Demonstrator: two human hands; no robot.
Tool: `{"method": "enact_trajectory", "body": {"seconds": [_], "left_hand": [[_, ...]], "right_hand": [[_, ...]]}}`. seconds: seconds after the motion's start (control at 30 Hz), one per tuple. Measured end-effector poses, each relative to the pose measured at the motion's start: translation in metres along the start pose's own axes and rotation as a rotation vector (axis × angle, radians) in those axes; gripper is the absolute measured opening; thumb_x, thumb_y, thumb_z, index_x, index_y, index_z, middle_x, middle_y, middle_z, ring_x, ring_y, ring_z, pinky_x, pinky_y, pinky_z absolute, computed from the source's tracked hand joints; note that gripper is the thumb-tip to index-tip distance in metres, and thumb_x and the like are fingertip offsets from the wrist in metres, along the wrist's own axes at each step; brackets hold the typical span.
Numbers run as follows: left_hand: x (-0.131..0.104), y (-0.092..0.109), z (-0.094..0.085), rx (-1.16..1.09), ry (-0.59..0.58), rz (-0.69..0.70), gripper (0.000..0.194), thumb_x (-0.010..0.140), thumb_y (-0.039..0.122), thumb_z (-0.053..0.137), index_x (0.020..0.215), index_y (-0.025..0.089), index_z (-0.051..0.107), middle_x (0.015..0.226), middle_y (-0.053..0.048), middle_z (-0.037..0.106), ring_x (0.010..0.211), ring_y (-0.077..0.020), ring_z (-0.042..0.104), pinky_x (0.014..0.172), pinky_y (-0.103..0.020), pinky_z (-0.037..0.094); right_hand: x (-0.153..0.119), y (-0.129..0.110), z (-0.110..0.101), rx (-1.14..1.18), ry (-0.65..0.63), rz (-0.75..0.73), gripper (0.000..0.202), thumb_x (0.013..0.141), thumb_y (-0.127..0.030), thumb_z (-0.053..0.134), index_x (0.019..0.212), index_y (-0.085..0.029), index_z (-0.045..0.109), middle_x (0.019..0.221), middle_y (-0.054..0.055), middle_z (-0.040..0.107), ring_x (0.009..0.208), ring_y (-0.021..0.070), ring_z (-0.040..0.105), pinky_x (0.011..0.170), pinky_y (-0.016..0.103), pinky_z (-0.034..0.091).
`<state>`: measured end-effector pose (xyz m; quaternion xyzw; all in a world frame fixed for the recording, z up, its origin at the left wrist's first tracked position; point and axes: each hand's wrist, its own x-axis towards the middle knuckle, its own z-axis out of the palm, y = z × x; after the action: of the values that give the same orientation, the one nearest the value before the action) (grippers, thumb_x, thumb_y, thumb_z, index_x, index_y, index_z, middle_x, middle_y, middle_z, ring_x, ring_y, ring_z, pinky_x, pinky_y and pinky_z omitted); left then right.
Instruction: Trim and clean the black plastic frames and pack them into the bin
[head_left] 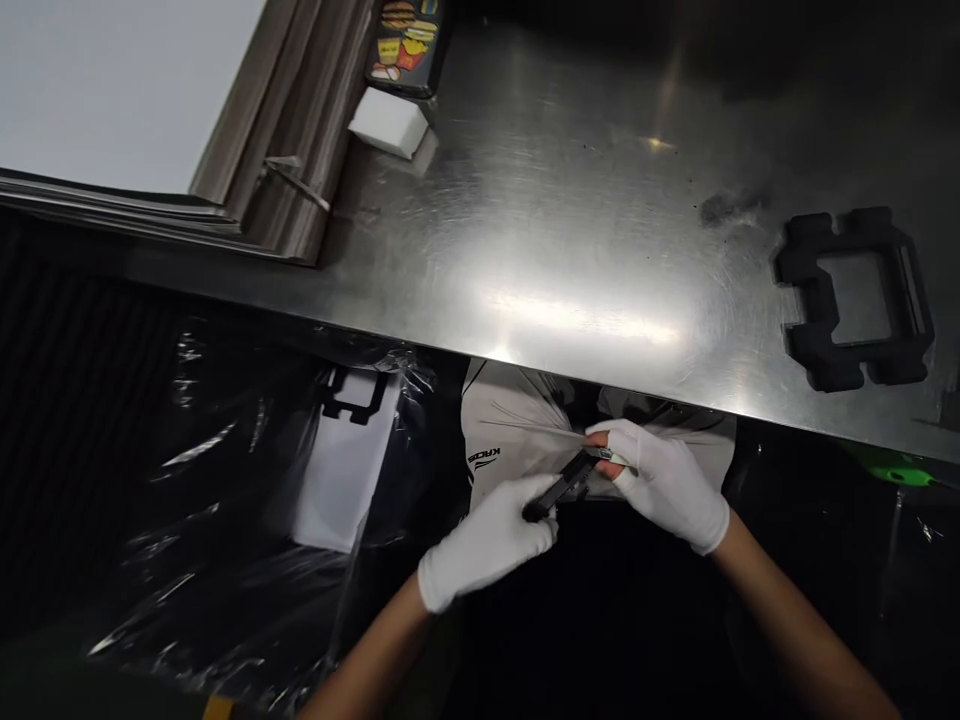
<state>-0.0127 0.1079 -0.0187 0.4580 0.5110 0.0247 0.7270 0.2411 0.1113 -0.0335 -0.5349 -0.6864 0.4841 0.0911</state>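
My left hand [491,535], in a white glove, is closed on one end of a dark, narrow piece [566,483], held above my lap below the table edge. At the piece's other end, my right hand [664,480], gloved with bare fingertips, pinches a small pale tool [606,456] that touches or nearly touches the piece. The exact kind of tool is too small to tell. A black foam frame [817,300] with a square opening lies flat at the right of the metal table [540,220].
A tall stack of sheets [292,130] stands at the upper left. Beside it are a white block [388,122] and a dark case with food stickers [405,50]. Clear plastic film [202,510] with a white sheet [341,480] hangs lower left. Something green [900,474] is at the right.
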Motion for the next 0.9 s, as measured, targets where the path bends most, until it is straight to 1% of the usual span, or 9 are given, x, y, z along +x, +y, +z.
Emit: {"method": "enact_trajectory", "body": {"seconds": [0.13, 0.2, 0.27, 0.33, 0.4, 0.53, 0.6, 0.7, 0.9], "left_hand": [[-0.027, -0.013, 0.002, 0.234, 0.658, 0.252, 0.02, 0.087, 0.041, 0.078, 0.085, 0.023, 0.07, 0.09, -0.004, 0.069, 0.087, -0.0231, 0.064, 0.088, -0.037, 0.055], [-0.038, -0.024, 0.014, 0.215, 0.794, 0.279, 0.035, 0.095, 0.043, 0.072, 0.069, 0.023, 0.061, 0.077, -0.003, 0.063, 0.077, -0.0212, 0.061, 0.077, -0.034, 0.054], [-0.04, -0.033, 0.03, 0.068, 0.669, 0.209, 0.037, 0.099, 0.05, 0.068, 0.074, 0.022, 0.067, 0.08, -0.005, 0.068, 0.078, -0.0222, 0.066, 0.076, -0.034, 0.057], [-0.032, -0.036, 0.043, -0.112, 0.567, 0.144, 0.043, 0.097, 0.062, 0.069, 0.109, 0.022, 0.077, 0.113, -0.011, 0.078, 0.106, -0.0291, 0.074, 0.095, -0.04, 0.061], [-0.019, -0.032, 0.05, -0.284, 0.571, 0.152, 0.066, 0.096, 0.071, 0.068, 0.138, 0.02, 0.068, 0.147, -0.016, 0.069, 0.136, -0.0337, 0.067, 0.114, -0.046, 0.056], [-0.001, -0.025, 0.048, -0.434, 0.658, 0.122, 0.058, 0.093, 0.074, 0.07, 0.11, 0.019, 0.068, 0.119, -0.013, 0.077, 0.115, -0.0295, 0.074, 0.102, -0.041, 0.06], [0.0, -0.027, 0.045, -0.311, 0.676, 0.068, 0.05, 0.088, 0.07, 0.073, 0.094, 0.021, 0.063, 0.09, -0.006, 0.074, 0.085, -0.0243, 0.072, 0.081, -0.036, 0.06], [-0.006, -0.035, 0.045, 0.058, 0.609, -0.022, 0.037, 0.086, 0.058, 0.073, 0.085, 0.023, 0.061, 0.068, 0.0, 0.064, 0.063, -0.0198, 0.061, 0.063, -0.032, 0.048], [-0.015, -0.048, 0.06, 0.681, 0.479, 0.031, 0.036, 0.095, 0.054, 0.064, 0.102, 0.02, 0.072, 0.082, -0.01, 0.08, 0.08, -0.0333, 0.079, 0.075, -0.04, 0.054]], "right_hand": [[0.003, 0.006, 0.008, 0.109, 0.153, 0.09, 0.019, 0.109, -0.036, 0.061, 0.108, -0.027, 0.078, 0.106, 0.003, 0.08, 0.089, 0.02, 0.074, 0.083, 0.032, 0.058], [-0.001, 0.003, 0.023, 0.253, 0.338, 0.14, 0.016, 0.104, -0.036, 0.066, 0.106, -0.027, 0.079, 0.097, 0.003, 0.08, 0.089, 0.0214, 0.074, 0.083, 0.033, 0.057], [-0.004, -0.006, 0.043, 0.384, 0.462, 0.198, 0.015, 0.101, -0.036, 0.069, 0.105, -0.027, 0.079, 0.097, 0.003, 0.08, 0.092, 0.0228, 0.075, 0.085, 0.034, 0.059], [-0.007, -0.02, 0.062, 0.509, 0.47, 0.234, 0.015, 0.1, -0.038, 0.07, 0.107, -0.027, 0.079, 0.102, 0.003, 0.081, 0.096, 0.0234, 0.076, 0.089, 0.036, 0.06], [-0.012, -0.034, 0.078, 0.602, 0.38, 0.212, 0.016, 0.1, -0.039, 0.073, 0.11, -0.028, 0.078, 0.109, 0.003, 0.081, 0.102, 0.024, 0.077, 0.094, 0.037, 0.061], [-0.032, -0.043, 0.083, 0.629, 0.201, 0.091, 0.036, 0.097, -0.059, 0.078, 0.119, -0.03, 0.075, 0.12, 0.005, 0.078, 0.113, 0.0272, 0.075, 0.102, 0.042, 0.06], [-0.043, -0.038, 0.074, 0.624, 0.244, 0.077, 0.052, 0.102, -0.076, 0.061, 0.124, -0.03, 0.07, 0.121, 0.007, 0.075, 0.112, 0.0276, 0.073, 0.1, 0.043, 0.061], [-0.054, -0.027, 0.057, 0.56, 0.288, 0.103, 0.054, 0.113, -0.072, 0.033, 0.114, -0.028, 0.064, 0.107, 0.006, 0.068, 0.1, 0.0241, 0.069, 0.091, 0.04, 0.06], [-0.058, -0.011, 0.059, 0.248, -0.12, 0.12, 0.048, 0.118, -0.06, 0.028, 0.099, -0.025, 0.056, 0.087, 0.001, 0.068, 0.074, 0.0182, 0.063, 0.07, 0.032, 0.047]]}}
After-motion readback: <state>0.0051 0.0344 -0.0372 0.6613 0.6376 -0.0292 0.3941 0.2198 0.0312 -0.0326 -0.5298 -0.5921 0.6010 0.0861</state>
